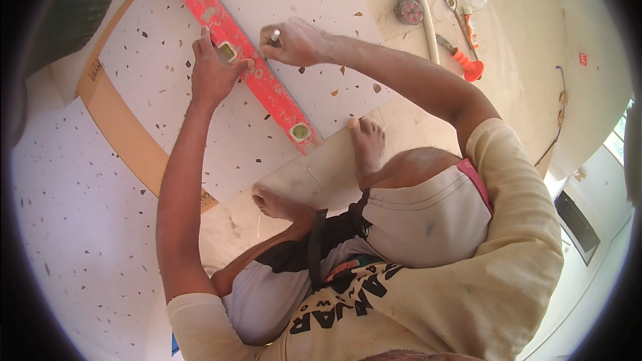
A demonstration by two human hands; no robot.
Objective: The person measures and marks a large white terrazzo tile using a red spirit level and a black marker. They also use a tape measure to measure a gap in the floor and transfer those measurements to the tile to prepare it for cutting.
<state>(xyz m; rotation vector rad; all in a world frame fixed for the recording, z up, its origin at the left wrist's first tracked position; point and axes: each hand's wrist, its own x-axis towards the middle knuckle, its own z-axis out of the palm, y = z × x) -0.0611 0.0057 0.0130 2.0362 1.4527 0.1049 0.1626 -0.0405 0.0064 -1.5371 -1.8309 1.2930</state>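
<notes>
Beige cloth T-shirt (pixel 515 240) nearest cam; L hand (pixel 215 74), fingers spread, braces long red spirit lvl (pixel 264 85) on white brown-flecked slab (pixel 321 90), R hand (pixel 299 42) grips slim whitish pen-like tool (pixel 275 36) by lvl's edge: prob. line-marking, next stroke needs lvl unmoved.

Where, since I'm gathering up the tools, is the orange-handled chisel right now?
In the head view, the orange-handled chisel lies on the floor at upper right, just right of the long pale rod and beyond the right forearm.
</notes>
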